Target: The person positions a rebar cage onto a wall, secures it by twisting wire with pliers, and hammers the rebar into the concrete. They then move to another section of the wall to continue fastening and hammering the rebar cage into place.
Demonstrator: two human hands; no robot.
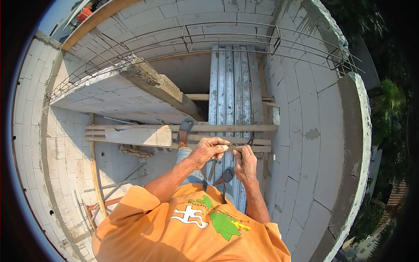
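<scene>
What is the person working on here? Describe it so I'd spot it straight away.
Find the ribbed metal planks running down the middle between the block walls. Where they cross the wooden poles, the left hand and right hand meet. Pinched between them is a short, thin, dark strand, seemingly wire, far smaller than the long rebar cage atop the walls.

Scaffold planks (231, 87): ribbed metal, dull silver. Walls (301, 131): rough matt grey block. Poles (218, 128): bare weathered wood. Rebar cage (188, 41): dark steel. Wire (232, 147): thin dark metal. Shirt (174, 227): orange cloth.
</scene>
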